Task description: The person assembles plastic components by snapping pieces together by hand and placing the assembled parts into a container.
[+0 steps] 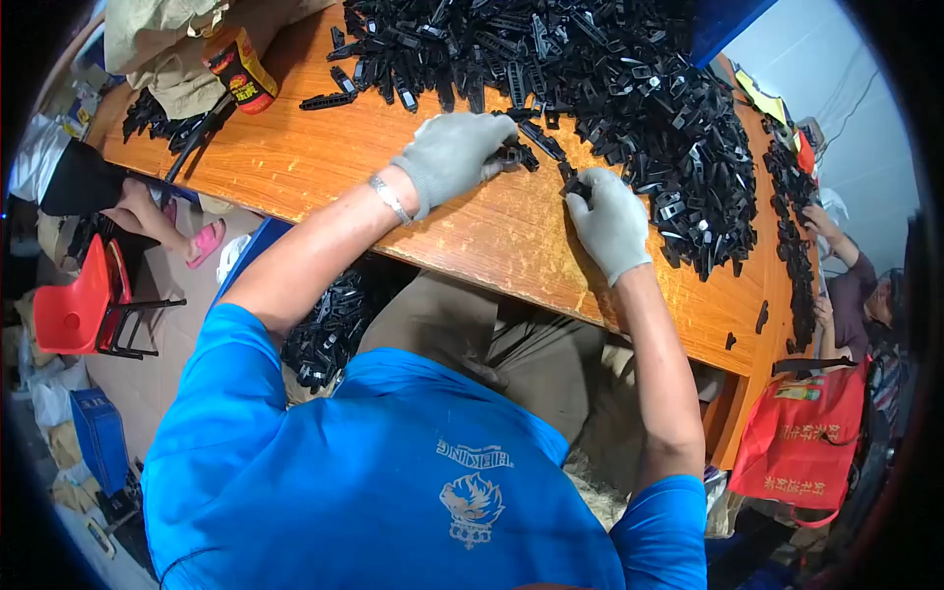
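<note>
Both my hands wear thin grey gloves and are over the front part of a wooden table point(462, 236). The fingers of my left hand point(454, 157) are curled round a small black plastic part point(513, 155), mostly hidden by the glove. A short way to the right, my right hand point(612, 218) pinches another black plastic part point(567, 177) between thumb and fingers. Just beyond both hands, a few long narrow black parts point(543, 141) lie loose. Behind and to the right spreads a large heap of similar black plastic parts point(678, 128), some with shiny metal bits.
An orange-red jar point(239, 71) with a yellow label stands far left beside a beige sack point(167, 49). Black parts fill a container point(329, 329) below the table edge. A red bag point(801, 442) hangs at right, near another person point(865, 285). A red chair point(74, 315) stands left.
</note>
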{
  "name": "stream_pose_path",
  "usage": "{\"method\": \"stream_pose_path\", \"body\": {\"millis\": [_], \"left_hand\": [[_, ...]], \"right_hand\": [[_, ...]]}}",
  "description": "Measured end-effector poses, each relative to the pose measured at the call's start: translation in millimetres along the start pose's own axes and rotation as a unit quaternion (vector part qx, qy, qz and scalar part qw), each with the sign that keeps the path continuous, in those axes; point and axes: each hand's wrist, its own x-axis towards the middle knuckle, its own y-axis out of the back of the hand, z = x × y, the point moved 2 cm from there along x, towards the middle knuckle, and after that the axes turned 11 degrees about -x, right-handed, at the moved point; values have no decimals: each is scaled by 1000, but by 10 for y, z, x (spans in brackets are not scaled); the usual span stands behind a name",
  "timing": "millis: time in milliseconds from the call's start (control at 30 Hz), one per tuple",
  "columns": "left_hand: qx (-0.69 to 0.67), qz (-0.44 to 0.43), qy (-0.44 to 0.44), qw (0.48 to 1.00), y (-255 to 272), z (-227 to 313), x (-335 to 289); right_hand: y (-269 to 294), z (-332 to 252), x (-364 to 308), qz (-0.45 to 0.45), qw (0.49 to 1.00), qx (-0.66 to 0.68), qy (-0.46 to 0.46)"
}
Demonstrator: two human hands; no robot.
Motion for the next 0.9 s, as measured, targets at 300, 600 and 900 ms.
{"method": "stream_pose_path", "body": {"millis": [300, 600, 900], "left_hand": [[-420, 136, 72, 894, -236, 182, -489], [-211, 176, 11, 961, -343, 78, -493], [-218, 190, 21, 957, -348, 58, -499]], "right_hand": [[28, -86, -225, 61, 975, 213, 27], [40, -436, -118, -15, 980, 185, 75], [-54, -518, 29, -22, 978, 166, 125]]}}
